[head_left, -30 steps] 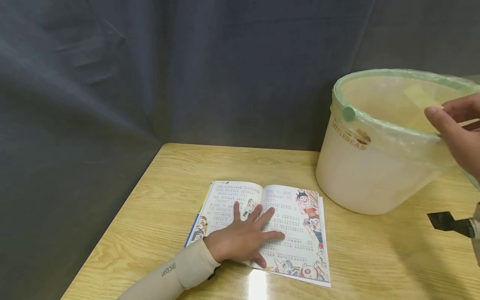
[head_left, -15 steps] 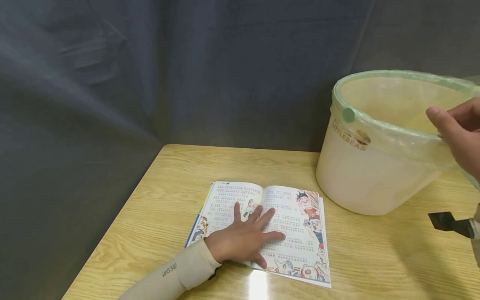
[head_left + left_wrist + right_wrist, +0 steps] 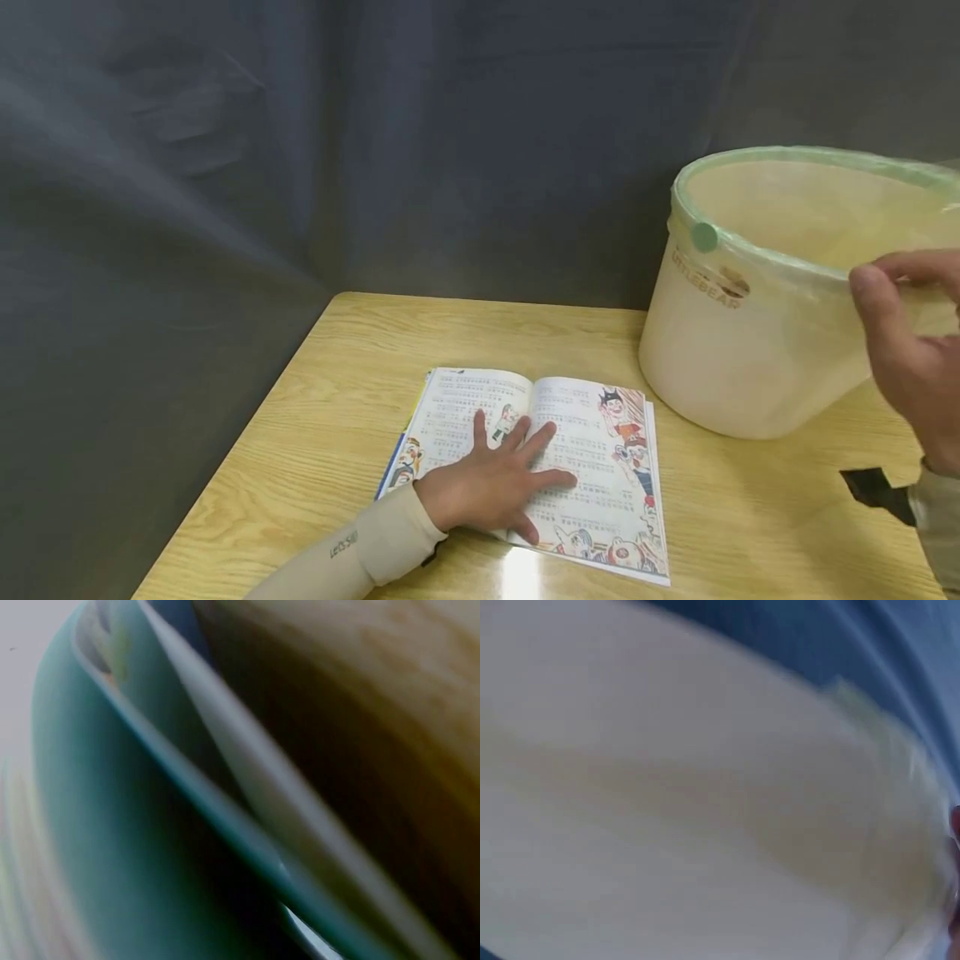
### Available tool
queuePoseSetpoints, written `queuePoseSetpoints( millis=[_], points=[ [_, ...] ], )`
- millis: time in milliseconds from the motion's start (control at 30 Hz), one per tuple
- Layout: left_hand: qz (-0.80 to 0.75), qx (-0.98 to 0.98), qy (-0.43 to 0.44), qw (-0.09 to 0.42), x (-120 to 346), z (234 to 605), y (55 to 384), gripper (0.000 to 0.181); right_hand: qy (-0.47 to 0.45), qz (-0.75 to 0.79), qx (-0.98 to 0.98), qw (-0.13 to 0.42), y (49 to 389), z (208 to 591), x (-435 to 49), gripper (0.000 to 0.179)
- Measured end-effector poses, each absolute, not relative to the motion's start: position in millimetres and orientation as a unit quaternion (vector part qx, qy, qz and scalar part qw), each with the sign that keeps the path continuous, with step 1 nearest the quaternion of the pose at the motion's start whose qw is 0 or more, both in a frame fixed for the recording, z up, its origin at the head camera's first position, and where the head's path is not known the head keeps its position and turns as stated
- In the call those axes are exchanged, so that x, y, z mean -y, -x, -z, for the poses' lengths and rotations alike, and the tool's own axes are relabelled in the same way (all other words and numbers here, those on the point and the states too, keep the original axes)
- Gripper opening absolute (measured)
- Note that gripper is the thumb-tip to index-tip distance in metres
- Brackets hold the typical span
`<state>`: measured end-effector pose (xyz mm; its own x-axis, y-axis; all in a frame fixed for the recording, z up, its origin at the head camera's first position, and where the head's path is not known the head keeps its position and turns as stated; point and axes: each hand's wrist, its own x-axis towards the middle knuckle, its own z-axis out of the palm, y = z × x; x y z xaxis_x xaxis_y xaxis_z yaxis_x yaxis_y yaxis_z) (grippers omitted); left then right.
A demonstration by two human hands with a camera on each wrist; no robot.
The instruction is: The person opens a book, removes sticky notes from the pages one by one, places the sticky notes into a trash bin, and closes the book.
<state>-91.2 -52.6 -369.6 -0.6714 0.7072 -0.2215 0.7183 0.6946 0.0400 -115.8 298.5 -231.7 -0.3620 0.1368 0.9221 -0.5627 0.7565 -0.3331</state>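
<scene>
My left hand [image 3: 498, 486] rests with fingers spread across an open book [image 3: 600, 492] with printed text and cartoon figures. Curled teal and white page edges [image 3: 172, 772] fill much of the left wrist view. At the right, my right hand [image 3: 911, 350] hangs loosely curled in front of a white bin [image 3: 738, 367], with nothing seen between thumb and fingers. The bin has a thin yellowish bag [image 3: 817, 300] over its top and a green rim ring [image 3: 757, 158]. In the blurred right wrist view, the bin's pale wall [image 3: 667, 847] dominates and fingertips [image 3: 955, 900] show at the right edge.
Book and bin stand on a wooden table [image 3: 300, 433], the bin at its right side. A dark curtain [image 3: 487, 150] hangs behind and to the left. A black strap end [image 3: 870, 487] sticks out from the right sleeve [image 3: 937, 525].
A yellow paper strip that my right hand pinched over the bin has left the fingers and is out of sight. That hand has since come down and nearer. My left hand stays on the book.
</scene>
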Motion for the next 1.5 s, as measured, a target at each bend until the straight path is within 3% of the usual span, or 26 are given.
queuePoseSetpoints(
  millis=[100,200,333,500,700,900,1267,1500],
  points=[
    [0.027,-0.911,-0.398,0.106,50,371,91,0.078,-0.252,-0.289,0.703,0.599,101,253,-275,0.044],
    [0.025,-0.911,-0.400,0.103,49,370,92,0.079,-0.341,-0.286,0.687,0.574,89,273,-248,0.046],
    [0.030,-0.915,-0.390,0.103,52,368,93,0.079,-0.413,-0.231,0.764,0.438,85,309,-227,0.044],
    [0.044,-0.913,-0.392,0.105,52,369,92,0.079,-0.428,-0.119,0.859,0.255,79,357,-224,0.028],
    [0.042,-0.911,-0.396,0.107,50,373,89,0.078,-0.428,-0.084,0.889,0.136,70,377,-225,0.047],
    [0.054,-0.913,-0.393,0.095,52,371,92,0.078,-0.400,-0.058,0.915,0.002,69,378,-228,0.048],
    [0.017,-0.900,-0.414,0.134,77,347,103,0.076,-0.390,-0.063,0.916,-0.074,65,377,-230,0.047],
    [-0.058,-0.931,-0.328,0.148,117,319,123,0.067,-0.377,-0.069,0.920,-0.084,64,375,-234,0.039]
  ],
)
